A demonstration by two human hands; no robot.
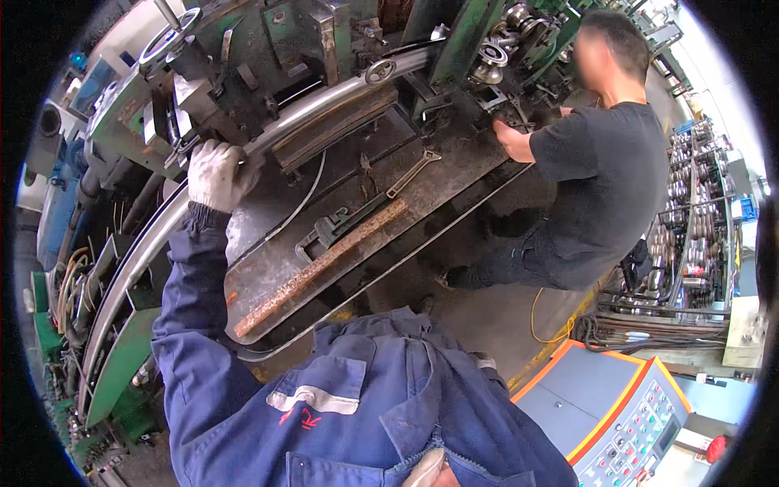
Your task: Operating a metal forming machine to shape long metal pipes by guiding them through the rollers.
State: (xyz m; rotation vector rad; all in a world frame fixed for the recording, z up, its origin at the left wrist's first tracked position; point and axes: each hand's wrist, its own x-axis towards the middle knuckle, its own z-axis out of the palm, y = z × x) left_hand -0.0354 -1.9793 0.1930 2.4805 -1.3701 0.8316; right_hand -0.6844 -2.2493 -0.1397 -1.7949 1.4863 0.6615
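My left hand (217,177), in a whitish work glove, is closed over a long shiny metal tube (324,99) that runs through the green machine. Its fingers curl over the top, and the palm side is hidden. Just beyond the knuckles is a machine fixture (195,93) with bolts and a handle. No part of my right hand shows clearly. To the right of my left hand, a pipe wrench (337,226) and an adjustable wrench (414,173) lie on the machine bed (272,272), beside a rusty metal bar (324,266).
A co-worker (604,178) in dark clothes stands at the far right, hands at the machine's rollers (491,61). A grey and orange control console (600,406) with buttons stands at lower right. Shelves of metal rollers (698,211) line the right side. A yellow cable (548,329) lies on the floor.
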